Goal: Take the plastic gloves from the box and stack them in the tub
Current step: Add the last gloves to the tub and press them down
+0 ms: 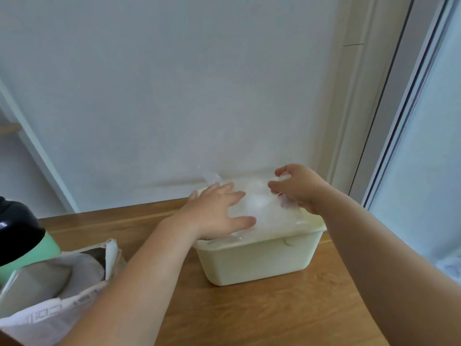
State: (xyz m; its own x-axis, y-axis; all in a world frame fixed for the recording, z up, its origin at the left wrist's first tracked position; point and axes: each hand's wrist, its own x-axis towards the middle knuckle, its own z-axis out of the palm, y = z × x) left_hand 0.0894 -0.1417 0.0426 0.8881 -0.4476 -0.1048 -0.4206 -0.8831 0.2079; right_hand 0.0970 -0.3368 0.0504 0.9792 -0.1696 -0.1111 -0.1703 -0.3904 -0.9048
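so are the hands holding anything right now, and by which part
The right hand pinches the plastic gloves by their far right edge, over the tub; the left hand just presses flat on them, gripping nothing.

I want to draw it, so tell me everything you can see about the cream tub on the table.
The tub is pale cream, smooth plastic, rectangular with rounded corners and a lipped rim. It stands upright on the wooden table, near the wall. Clear plastic gloves pile above its rim. The left hand presses them flat; the right hand pinches them.
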